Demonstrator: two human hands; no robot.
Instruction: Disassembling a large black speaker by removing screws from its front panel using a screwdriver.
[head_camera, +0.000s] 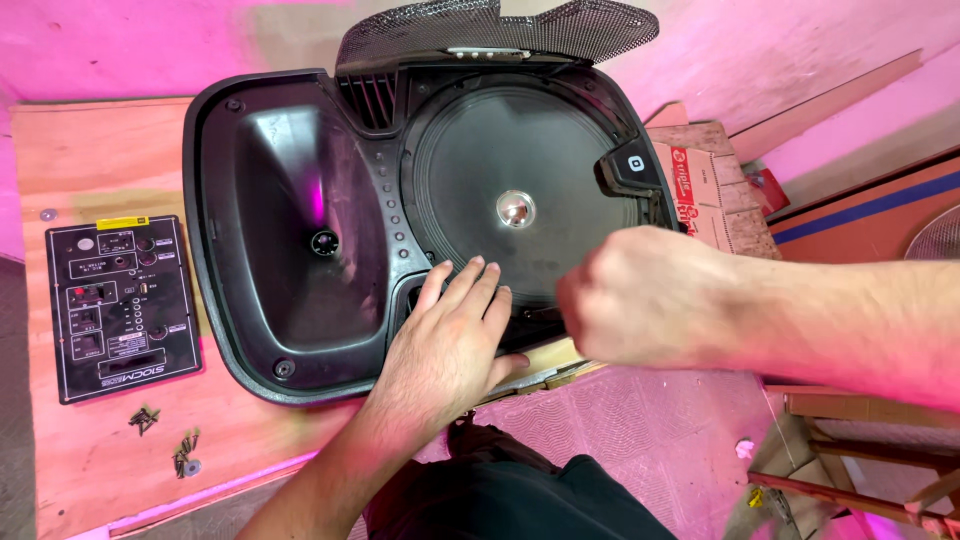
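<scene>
Speaker cabinet (300, 230) lies face-up on the plywood desk (90, 150), grille (500, 25) swung off. Left hand (450, 340) flat, fingers spread on its lower rim. Right hand (640, 295) fisted beside the woofer cone (520, 190); grip contents hidden. Control panel (120, 305) and loose screws (165, 435) left.

Control panel (122, 307) lies left of the speaker cabinet (290, 230); screws (165, 440) before it.

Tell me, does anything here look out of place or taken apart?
Yes. The speaker cabinet lies open; its mesh grille is tipped back off the front. The control panel lies separately on the wooden table, with loose screws nearby.
</scene>
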